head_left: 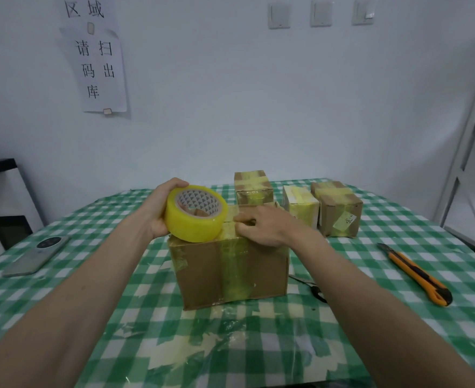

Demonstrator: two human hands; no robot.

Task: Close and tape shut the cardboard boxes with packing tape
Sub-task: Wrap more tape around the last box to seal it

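Note:
A brown cardboard box [202, 273] stands in the middle of the table, flaps closed, with a strip of yellowish tape running down its front face. My left hand [160, 208] grips a large roll of yellow packing tape [195, 215] that rests tilted on the box's top left corner. My right hand [261, 225] lies on the box top just right of the roll, its fingers curled over the tape strip there. Whether tape runs from the roll to that strip is hidden by the hands.
Three smaller taped boxes stand behind: one [253, 187], a white one [300, 204] and a brown one [338, 208]. An orange utility knife [418, 274] lies at the right, scissors [313, 287] by the box's right side, a phone [36, 254] at the left. The checked tablecloth [119, 275] carries tape scraps near me.

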